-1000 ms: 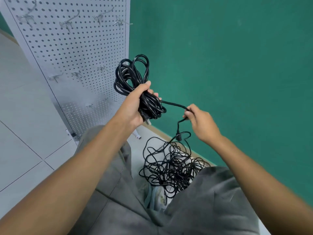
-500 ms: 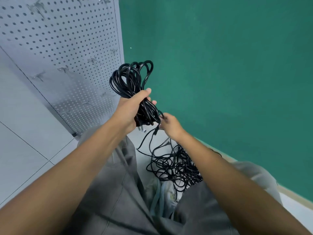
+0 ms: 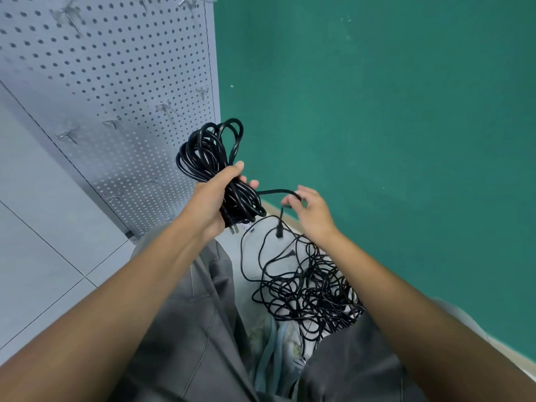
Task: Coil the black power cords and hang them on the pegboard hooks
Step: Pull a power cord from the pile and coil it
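Beside the pegboard (image 3: 121, 82), left hand (image 3: 213, 198) has its grip wrapped round a nearly finished coil (image 3: 214, 166). Right hand (image 3: 311, 211) pinches the short loose tail (image 3: 278, 192) in curled fingers. Hooks (image 3: 68, 136) bare. Tangled cords (image 3: 307, 288) lie on the floor, uncoiled. Judged early: nothing hung.

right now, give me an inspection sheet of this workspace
surface: grey tiled floor.
job's things: coiled cord gripped in left hand; pegboard, its hooks bare.
clutter: tangled cords heaped on floor by the person's feet.
grippers: right hand pinches the coil's loose end.
cables: a connector dangles from that end; a plug sticks out below the left hand.
surroundings: green wall.
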A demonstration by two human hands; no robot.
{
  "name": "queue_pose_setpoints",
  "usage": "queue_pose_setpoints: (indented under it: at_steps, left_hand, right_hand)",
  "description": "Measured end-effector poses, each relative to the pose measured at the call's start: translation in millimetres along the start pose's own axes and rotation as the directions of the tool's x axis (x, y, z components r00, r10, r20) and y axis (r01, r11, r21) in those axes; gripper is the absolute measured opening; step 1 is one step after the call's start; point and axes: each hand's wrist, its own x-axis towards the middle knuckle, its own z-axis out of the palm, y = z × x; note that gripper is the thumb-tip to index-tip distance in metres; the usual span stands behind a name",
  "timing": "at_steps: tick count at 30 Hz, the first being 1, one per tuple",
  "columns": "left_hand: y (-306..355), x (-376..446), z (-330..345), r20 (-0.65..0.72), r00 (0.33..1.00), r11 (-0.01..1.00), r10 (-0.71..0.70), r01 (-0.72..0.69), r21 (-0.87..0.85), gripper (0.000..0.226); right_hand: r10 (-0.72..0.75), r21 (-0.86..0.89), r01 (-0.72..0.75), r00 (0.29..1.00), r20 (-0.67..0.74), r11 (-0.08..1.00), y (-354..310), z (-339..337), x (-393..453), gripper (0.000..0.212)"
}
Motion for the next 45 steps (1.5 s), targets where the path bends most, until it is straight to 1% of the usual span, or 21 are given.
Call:
queue_pose_setpoints:
  at_steps: [2,5,7,8,11,14,17,20,23,24,25,26,27,29,31,33,35,36,38,40,45]
  left_hand:
    - [4,0,-3,0.058,0.998,0.999,-0.011,0.014,-0.051,0.022]
    - [9,-3,-5,0.132,0.991,0.995,-0.037,0.049,-0.087,0.019]
    - [8,-5,-5,0.181,0.981,0.997,-0.063,0.068,-0.024,0.018]
    - [6,-6,-4,0.206,0.975,0.997,-0.08,0.076,0.024,0.018]
    - [5,-11,-5,0.236,0.966,0.988,-0.106,0.075,0.135,0.021]
    - [8,-13,-9,0.15,0.984,0.978,-0.101,0.07,0.195,0.015]
    - [13,-13,-19,0.075,0.994,0.966,-0.084,0.063,0.249,0.014]
    - [15,-15,-26,0.106,0.989,0.942,-0.104,0.064,0.33,0.026]
    - [12,-22,-23,0.204,0.969,0.916,-0.143,0.051,0.397,0.032]
    - [10,-26,-20,0.25,0.957,0.907,-0.15,0.032,0.42,0.034]
    - [9,-31,-16,0.286,0.946,0.898,-0.151,0.011,0.44,0.035]
    - [9,-36,-13,0.313,0.938,0.89,-0.149,-0.01,0.456,0.036]
    - [8,-41,-11,0.322,0.935,0.884,-0.15,-0.019,0.467,0.038]
    - [8,-46,-10,0.314,0.935,0.879,-0.167,-0.003,0.477,0.038]
    - [9,-46,-12,0.277,0.94,0.88,-0.201,0.049,0.472,0.038]
    - [11,-45,-13,0.235,0.944,0.882,-0.231,0.101,0.46,0.034]
    - [11,-44,-12,0.199,0.95,0.877,-0.24,0.125,0.464,0.03]
    - [11,-43,-11,0.183,0.951,0.866,-0.249,0.134,0.482,0.031]
    - [12,-44,-7,0.175,0.938,0.825,-0.299,0.162,0.542,0.033]
    - [16,-48,-2,0.186,0.911,0.771,-0.368,0.187,0.609,0.035]
    - [25,-49,13,0.191,0.852,0.681,-0.487,0.234,0.694,0.034]
  right_hand:
    - [-0.019,-0.009,0.019,0.996,0.09,1.0,-5,-9,-14,0.024]
    - [-0.038,0.141,0.001,0.964,0.264,0.99,-28,-18,-34,0.018]
    - [-0.062,0.224,-0.019,0.934,0.351,0.975,-52,-22,-44,0.015]
    - [-0.074,0.225,-0.014,0.924,0.376,0.974,-64,-26,-48,0.017]
    - [-0.102,0.149,0.04,0.896,0.432,0.988,-81,-38,-54,0.026]
    - [-0.073,0.109,0.03,0.905,0.419,0.994,-76,-53,-57,0.021]
    - [-0.01,0.158,-0.063,0.904,0.426,0.985,-69,-65,-63,0.015]
    - [-0.007,0.218,-0.116,0.869,0.494,0.969,-78,-67,-71,0.013]
    - [0.005,0.337,-0.209,0.856,0.517,0.918,-101,-59,-74,0.025]
    - [0.008,0.418,-0.248,0.868,0.497,0.874,-109,-56,-73,0.027]
    - [0.001,0.511,-0.26,0.892,0.452,0.82,-117,-54,-71,0.024]
    - [-0.014,0.571,-0.224,0.924,0.382,0.79,-122,-53,-68,0.016]
    - [-0.034,0.576,-0.157,0.952,0.305,0.802,-126,-53,-65,0.008]
    - [-0.107,0.446,0.007,0.974,0.2,0.895,-129,-57,-62,0.011]
    - [-0.168,0.295,0.115,0.972,0.163,0.949,-132,-62,-67,0.014]
    - [-0.212,0.194,0.187,0.97,0.117,0.963,-138,-70,-73,0.014]
    - [-0.304,0.064,0.3,0.949,0.077,0.952,-148,-79,-79,0.004]
    - [-0.363,-0.028,0.366,0.929,0.071,0.93,-153,-83,-81,0.011]
    - [-0.445,-0.167,0.46,0.887,0.12,0.872,-168,-92,-85,0.016]
    - [-0.483,-0.265,0.524,0.851,0.206,0.81,-187,-99,-88,0.016]
    - [-0.455,-0.357,0.63,0.761,0.463,0.69,-222,-117,-88,0.016]
